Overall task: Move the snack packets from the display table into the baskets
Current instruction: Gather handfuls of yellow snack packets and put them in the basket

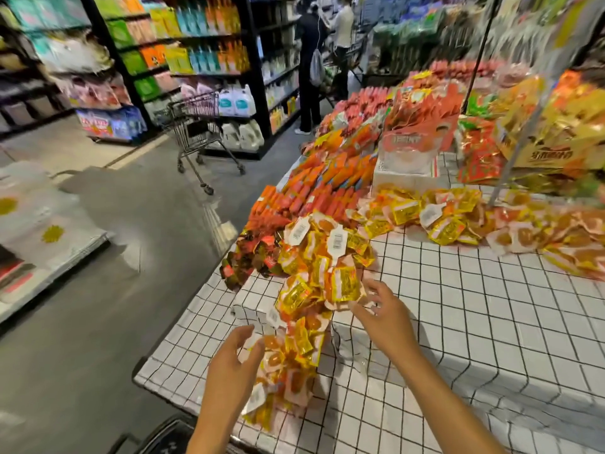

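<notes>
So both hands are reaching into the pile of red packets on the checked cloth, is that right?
No. The head view shows the left hand and right hand at the pile of yellow packets, not red ones; the red packets lie further back on the same checked cloth.

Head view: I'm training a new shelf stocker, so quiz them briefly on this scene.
1. True or false: the right hand has its fingers spread.
2. The yellow packets lie on: A) the checked table; B) a wooden crate; C) a chair.
3. Which hand is nearer the table's aisle edge?
Key: 1 true; 2 A; 3 the left hand.
</notes>
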